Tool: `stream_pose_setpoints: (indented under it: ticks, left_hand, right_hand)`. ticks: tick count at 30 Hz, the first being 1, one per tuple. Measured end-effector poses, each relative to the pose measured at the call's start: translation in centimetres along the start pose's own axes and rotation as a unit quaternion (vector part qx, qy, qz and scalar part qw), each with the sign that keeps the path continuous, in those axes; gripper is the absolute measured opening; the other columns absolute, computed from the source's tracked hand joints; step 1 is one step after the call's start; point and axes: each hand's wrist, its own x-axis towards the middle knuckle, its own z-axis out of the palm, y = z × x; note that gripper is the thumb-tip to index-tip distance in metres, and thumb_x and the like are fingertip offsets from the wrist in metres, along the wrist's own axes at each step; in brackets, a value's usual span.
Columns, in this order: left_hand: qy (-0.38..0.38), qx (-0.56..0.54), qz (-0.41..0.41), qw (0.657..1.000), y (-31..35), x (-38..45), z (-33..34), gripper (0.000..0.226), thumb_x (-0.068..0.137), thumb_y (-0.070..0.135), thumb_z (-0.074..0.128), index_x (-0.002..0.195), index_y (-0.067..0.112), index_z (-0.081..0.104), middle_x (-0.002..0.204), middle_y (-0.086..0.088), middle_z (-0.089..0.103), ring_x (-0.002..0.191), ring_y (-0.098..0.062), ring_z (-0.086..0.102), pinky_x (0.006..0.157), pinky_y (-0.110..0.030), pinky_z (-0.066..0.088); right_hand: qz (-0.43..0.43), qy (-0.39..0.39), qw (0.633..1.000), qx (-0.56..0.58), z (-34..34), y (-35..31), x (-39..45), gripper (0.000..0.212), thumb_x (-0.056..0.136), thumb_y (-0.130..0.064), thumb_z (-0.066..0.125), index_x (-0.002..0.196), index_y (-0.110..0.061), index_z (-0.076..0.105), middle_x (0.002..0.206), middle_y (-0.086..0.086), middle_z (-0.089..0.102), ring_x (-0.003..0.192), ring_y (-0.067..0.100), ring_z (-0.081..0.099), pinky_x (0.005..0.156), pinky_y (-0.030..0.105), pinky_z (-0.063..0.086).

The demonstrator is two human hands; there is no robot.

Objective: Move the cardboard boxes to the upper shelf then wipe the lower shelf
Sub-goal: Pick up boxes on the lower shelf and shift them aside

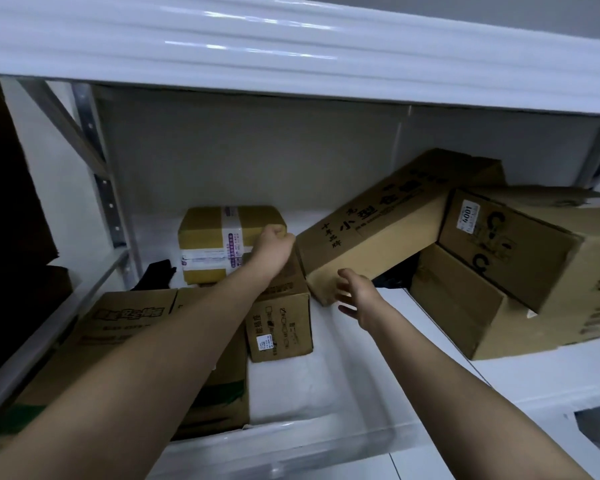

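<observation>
Here, left hand (272, 242) apparently holds the taped box (222, 237); right hand's (355, 296) grip spreads wide beside the tilted long box (388, 220).

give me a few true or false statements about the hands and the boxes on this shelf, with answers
1. The left hand grips the taped box. True.
2. The right hand holds a cloth. False: it holds nothing, its fingers spread by the long box.
3. The long box lies flat on the lower shelf. False: it is tilted, its far end propped on the stacked boxes.
4. A black object lies left of the taped box. True.
</observation>
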Motion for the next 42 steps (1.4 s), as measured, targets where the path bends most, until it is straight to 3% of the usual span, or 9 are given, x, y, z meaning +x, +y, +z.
stream_pose_setpoints:
  ticks: [4, 10, 15, 18, 21, 27, 34, 38, 42]
  left_hand:
    - [-0.026, -0.055, -0.003, 0.998, 1.6, -0.1, 1.3, 0.013, 0.093, 0.011, 0.042, 0.09, 0.009, 0.055, 0.078, -0.005, 0.05, 0.068, -0.012, 0.046, 0.059, -0.023, 0.035]
    - [-0.01, -0.089, -0.024, 0.996, 3.1, 0.8, 4.2, 0.022, 0.092, 0.009, 0.045, 0.075, 0.021, 0.042, 0.072, 0.003, 0.039, 0.062, -0.008, 0.037, 0.054, -0.02, 0.028]
    - [0.018, -0.115, -0.066, 0.991, 4.1, 2.0, 7.0, 0.017, 0.094, 0.009, 0.046, 0.079, 0.015, 0.049, 0.081, -0.003, 0.051, 0.074, -0.015, 0.05, 0.062, -0.025, 0.039]
    - [0.03, -0.123, -0.075, 0.989, 4.3, 2.6, 8.2, 0.024, 0.095, 0.013, 0.047, 0.117, 0.005, 0.055, 0.117, -0.014, 0.059, 0.107, -0.025, 0.054, 0.088, -0.029, 0.041]
    - [0.04, -0.113, -0.075, 0.99, 4.5, 3.1, 8.6, 0.039, 0.094, 0.013, 0.049, 0.13, -0.002, 0.049, 0.129, -0.023, 0.053, 0.119, -0.033, 0.051, 0.1, -0.035, 0.04]
    - [0.035, -0.121, -0.059, 0.99, 4.3, 4.4, 8.2, 0.017, 0.094, 0.015, 0.047, 0.106, 0.009, 0.057, 0.091, -0.004, 0.058, 0.089, -0.021, 0.056, 0.067, -0.024, 0.04]
    - [0.018, -0.131, -0.043, 0.99, 3.9, 5.4, 7.0, 0.013, 0.096, 0.013, 0.045, 0.087, 0.016, 0.054, 0.081, -0.001, 0.053, 0.07, -0.009, 0.049, 0.06, -0.023, 0.039]
    - [0.013, -0.122, -0.042, 0.992, 3.6, 5.6, 6.8, 0.04, 0.097, 0.018, 0.048, 0.135, 0.012, 0.04, 0.12, -0.004, 0.049, 0.104, -0.019, 0.051, 0.085, -0.03, 0.04]
    - [0.062, -0.096, -0.081, 0.99, 3.7, 6.0, 6.6, 0.071, 0.092, 0.044, 0.052, 0.149, 0.017, 0.019, 0.149, -0.014, 0.023, 0.134, -0.033, 0.031, 0.11, -0.045, 0.031]
  right_hand:
    - [0.015, 0.043, 0.999, -0.008, -2.3, -0.4, 0.6, 0.06, 0.093, -0.03, 0.056, 0.142, -0.007, 0.029, 0.138, 0.011, 0.046, 0.121, 0.027, 0.049, 0.091, 0.038, 0.045]
    - [0.061, 0.092, 0.994, 0.024, -3.8, -1.6, 3.9, 0.091, 0.086, -0.037, 0.067, 0.149, -0.006, 0.01, 0.15, 0.014, 0.031, 0.131, 0.033, 0.038, 0.105, 0.045, 0.039]
    - [0.064, 0.128, 0.984, 0.108, -4.3, -1.6, 7.0, 0.127, 0.065, -0.039, 0.085, 0.149, -0.007, -0.004, 0.151, 0.015, 0.029, 0.134, 0.033, 0.037, 0.109, 0.046, 0.034]
    - [0.053, 0.141, 0.979, 0.134, -4.4, -1.7, 8.3, 0.136, 0.054, -0.043, 0.09, 0.149, -0.008, -0.001, 0.148, 0.016, 0.032, 0.131, 0.033, 0.039, 0.109, 0.047, 0.034]
    - [0.045, 0.147, 0.975, 0.161, -3.9, -2.7, 9.3, 0.143, 0.048, -0.052, 0.09, 0.149, -0.015, -0.005, 0.149, 0.012, 0.027, 0.13, 0.033, 0.037, 0.107, 0.05, 0.036]
    - [0.052, 0.175, 0.965, 0.186, -3.3, -4.1, 10.7, 0.15, 0.049, -0.052, 0.089, 0.149, -0.013, -0.015, 0.147, 0.014, 0.03, 0.129, 0.036, 0.038, 0.105, 0.053, 0.038]
    - [0.062, 0.219, 0.964, 0.141, -3.0, -5.5, 10.8, 0.136, 0.055, -0.061, 0.078, 0.151, -0.016, -0.006, 0.146, 0.014, 0.028, 0.129, 0.037, 0.035, 0.107, 0.052, 0.033]
    - [0.032, 0.209, 0.955, 0.209, -2.8, -7.9, 9.7, 0.132, 0.046, -0.065, 0.077, 0.148, -0.017, 0.008, 0.135, 0.014, 0.041, 0.117, 0.037, 0.047, 0.098, 0.053, 0.043]
    - [0.02, 0.212, 0.947, 0.239, -3.1, -10.9, 8.7, 0.131, 0.044, -0.067, 0.079, 0.147, -0.015, 0.016, 0.141, 0.01, 0.042, 0.125, 0.032, 0.046, 0.1, 0.053, 0.044]
